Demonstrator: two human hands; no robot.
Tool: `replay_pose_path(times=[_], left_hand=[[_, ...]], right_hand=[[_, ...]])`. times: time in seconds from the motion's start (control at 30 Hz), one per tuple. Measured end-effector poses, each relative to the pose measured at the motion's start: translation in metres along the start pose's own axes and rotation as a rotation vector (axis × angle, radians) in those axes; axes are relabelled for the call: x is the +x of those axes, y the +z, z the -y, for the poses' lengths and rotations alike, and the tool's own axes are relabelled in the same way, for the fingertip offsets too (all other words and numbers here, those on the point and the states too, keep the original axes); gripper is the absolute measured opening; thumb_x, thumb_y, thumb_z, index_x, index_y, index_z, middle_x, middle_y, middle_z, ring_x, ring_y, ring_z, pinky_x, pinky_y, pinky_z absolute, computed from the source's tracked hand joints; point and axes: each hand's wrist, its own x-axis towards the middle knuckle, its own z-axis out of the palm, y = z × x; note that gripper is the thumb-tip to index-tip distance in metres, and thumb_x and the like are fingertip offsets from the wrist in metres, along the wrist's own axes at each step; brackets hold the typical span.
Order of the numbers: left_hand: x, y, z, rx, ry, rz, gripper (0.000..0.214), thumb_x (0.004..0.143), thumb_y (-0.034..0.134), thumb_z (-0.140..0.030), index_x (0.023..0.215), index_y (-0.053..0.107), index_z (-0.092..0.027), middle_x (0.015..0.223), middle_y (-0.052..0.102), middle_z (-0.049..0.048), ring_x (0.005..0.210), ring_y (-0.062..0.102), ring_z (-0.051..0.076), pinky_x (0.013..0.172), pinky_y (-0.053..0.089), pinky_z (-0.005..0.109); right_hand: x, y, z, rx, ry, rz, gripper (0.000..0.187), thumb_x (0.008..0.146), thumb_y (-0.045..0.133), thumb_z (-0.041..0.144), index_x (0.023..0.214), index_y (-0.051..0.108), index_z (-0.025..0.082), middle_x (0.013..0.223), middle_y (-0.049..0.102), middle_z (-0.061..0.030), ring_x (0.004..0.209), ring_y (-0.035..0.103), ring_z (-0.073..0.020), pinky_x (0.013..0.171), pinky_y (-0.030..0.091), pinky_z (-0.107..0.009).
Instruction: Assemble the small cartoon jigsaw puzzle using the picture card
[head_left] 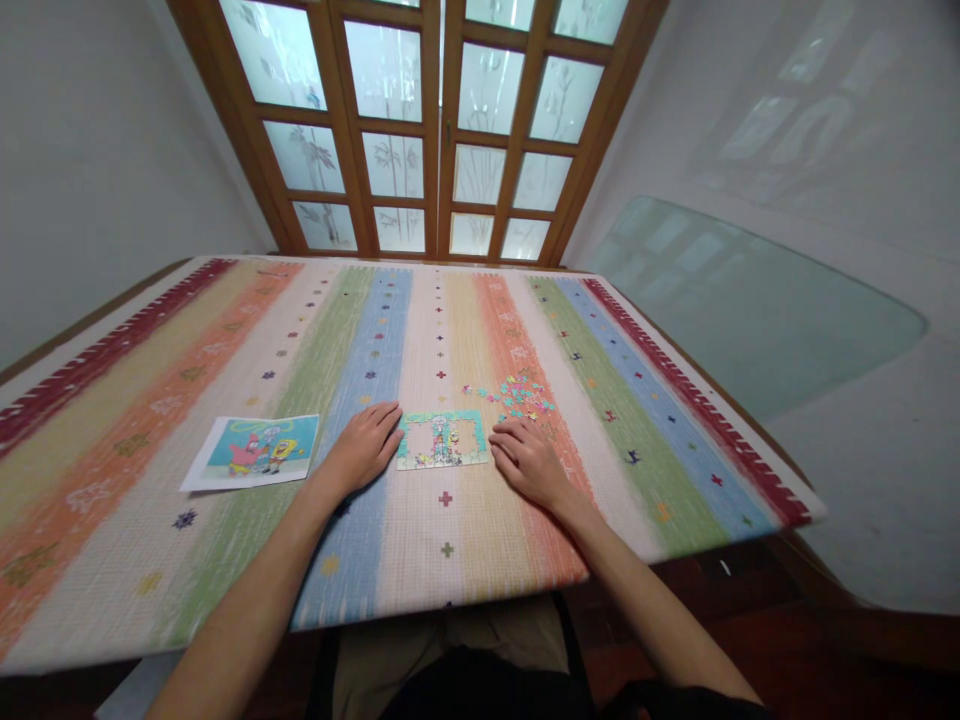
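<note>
A partly assembled jigsaw puzzle (441, 447) lies flat on the tablecloth in front of me. Its border and a middle column of pieces are joined, with gaps on either side of that column. My left hand (365, 446) rests palm down at the puzzle's left edge, fingers stretched out and touching or nearly touching it. Just off the right edge, my right hand (529, 462) lies on the cloth with its fingers loosely extended. Neither hand shows anything held. Beyond my right hand are scattered loose puzzle pieces (517, 394), mostly teal with some pink and yellow.
A printed cartoon picture (259, 450) on white paper lies left of my left forearm. The striped tablecloth (480, 540) covers the whole table. Wooden doors with frosted panes (394, 165) stand behind it, and white walls flank both sides.
</note>
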Motion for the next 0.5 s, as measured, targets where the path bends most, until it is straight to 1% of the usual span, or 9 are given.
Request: replay_pose_path(times=[0.13, 0.3, 0.5], left_hand=[[0.000, 0.000, 0.000, 0.005, -0.001, 0.000, 0.047, 0.105, 0.034, -0.038, 0.135, 0.057, -0.011, 0.142, 0.059, 0.0173, 0.131, 0.054, 0.030, 0.113, 0.043, 0.050], [0.000, 0.000, 0.001, 0.011, 0.004, 0.004, 0.048, 0.105, 0.034, -0.038, 0.135, 0.057, -0.009, 0.141, 0.059, 0.0187, 0.132, 0.054, 0.031, 0.113, 0.043, 0.050], [0.000, -0.001, 0.000, 0.001, 0.004, -0.002, 0.045, 0.104, 0.035, -0.037, 0.135, 0.057, -0.012, 0.141, 0.059, 0.0166, 0.131, 0.054, 0.030, 0.113, 0.043, 0.050]], right_hand=[[0.001, -0.001, 0.002, -0.005, 0.006, 0.001, 0.018, 0.096, 0.054, 0.017, 0.102, 0.072, 0.019, 0.105, 0.072, -0.0117, 0.102, 0.062, -0.0275, 0.092, 0.052, -0.047], [0.001, -0.001, 0.001, 0.001, 0.011, 0.016, 0.018, 0.096, 0.055, 0.018, 0.101, 0.073, 0.019, 0.105, 0.072, -0.0112, 0.102, 0.062, -0.0269, 0.092, 0.050, -0.045], [0.004, -0.008, -0.011, -0.042, 0.034, 0.013, 0.019, 0.096, 0.055, 0.018, 0.091, 0.074, 0.020, 0.101, 0.074, -0.0088, 0.096, 0.061, -0.0248, 0.089, 0.046, -0.042]])
